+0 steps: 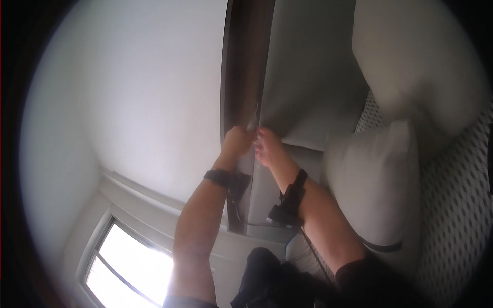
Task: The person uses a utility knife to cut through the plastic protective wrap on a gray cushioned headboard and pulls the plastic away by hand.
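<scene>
Both hands meet at the seam where a dark brown wooden board (245,56) borders a grey padded panel (313,66). My left hand (239,141) is closed against the board. From its fingertips sticks a small, pale, thin piece (252,123) with a wispy upper end, too blurred to name. Close beside it, my right hand (267,147) has its fingers curled in, at the edge of the padded panel. Whatever it grips is hidden by the fingers. Dark straps with small black devices circle both wrists, the left strap (220,177) and the right one (292,200).
A light cushion (372,185) leans beside my right forearm, and a larger pale pillow (416,61) lies beyond it. Under them spreads a patterned cover (452,231). To the left rises a white wall (154,92), with a bright window (128,267) at the lower left.
</scene>
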